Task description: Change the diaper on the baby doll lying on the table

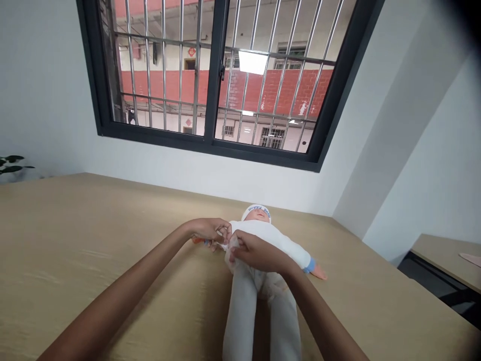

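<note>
A baby doll (pixel 272 235) in a white top with blue cuffs and a printed white cap lies on its back, its legs (pixel 243 311) toward me. Around its hips is a thin whitish diaper (pixel 276 286) with frilled leg edges. At the doll's waist, on the left side, my left hand (pixel 212 231) pinches the diaper's edge with bent fingers. Close beside it my right hand (pixel 257 250) is closed on the bunched side of the same diaper, its wrist crossing over the doll's hip. The doll's arm on the left is mostly hidden behind my left hand.
The doll rests on a wide surface with a tan cover (pixel 112 260). Behind it stand a white wall (pixel 180 170) and a dark-framed barred window (pixel 208 145). A second table (pixel 443 250) is at the right, and plant leaves (pixel 15 163) show at the left edge.
</note>
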The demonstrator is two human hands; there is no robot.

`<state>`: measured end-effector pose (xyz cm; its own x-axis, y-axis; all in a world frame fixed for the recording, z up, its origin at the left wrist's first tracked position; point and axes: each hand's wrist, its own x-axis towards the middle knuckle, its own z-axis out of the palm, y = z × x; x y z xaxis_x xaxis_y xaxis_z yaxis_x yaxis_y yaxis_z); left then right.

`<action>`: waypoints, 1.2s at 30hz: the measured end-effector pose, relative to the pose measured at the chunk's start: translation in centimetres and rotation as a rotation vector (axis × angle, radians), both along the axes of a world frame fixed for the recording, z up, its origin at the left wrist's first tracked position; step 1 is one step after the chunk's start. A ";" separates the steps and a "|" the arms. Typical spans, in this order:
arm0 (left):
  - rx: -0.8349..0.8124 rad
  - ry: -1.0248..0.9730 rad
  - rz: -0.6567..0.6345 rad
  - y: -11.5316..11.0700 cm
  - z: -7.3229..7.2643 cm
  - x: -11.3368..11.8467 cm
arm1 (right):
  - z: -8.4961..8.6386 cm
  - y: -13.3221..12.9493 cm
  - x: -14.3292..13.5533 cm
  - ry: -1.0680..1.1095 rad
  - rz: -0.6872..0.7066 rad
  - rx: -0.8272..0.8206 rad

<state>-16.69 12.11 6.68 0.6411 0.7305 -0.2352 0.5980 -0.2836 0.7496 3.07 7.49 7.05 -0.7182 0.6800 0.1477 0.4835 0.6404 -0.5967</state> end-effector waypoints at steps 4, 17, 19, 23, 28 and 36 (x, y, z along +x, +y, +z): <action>-0.020 -0.085 -0.123 -0.5 0.7 -0.5 | -0.7 1.4 0.5 -0.097 -0.260 0.049; 0.016 0.022 -0.144 -1.0 1.8 -0.9 | -1.8 2.1 0.4 -0.146 -0.350 0.191; 0.049 0.041 -0.147 -1.2 1.9 -0.8 | -1.8 2.2 0.6 -0.160 -0.330 0.222; 0.090 0.085 -0.104 -1.2 1.7 -0.8 | -1.6 1.9 0.7 -0.124 -0.203 0.336; 0.062 0.054 -0.015 -0.9 1.2 -0.8 | -1.6 1.0 -0.5 -0.077 -0.062 0.478; 0.016 0.090 0.011 -0.6 0.9 -0.7 | -4.7 2.4 -2.2 -0.122 -0.161 0.533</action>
<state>-17.39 11.48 7.56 0.6099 0.7416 -0.2793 0.6658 -0.2885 0.6881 0.86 9.85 2.38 -0.6450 0.6364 0.4230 0.6450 0.7503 -0.1451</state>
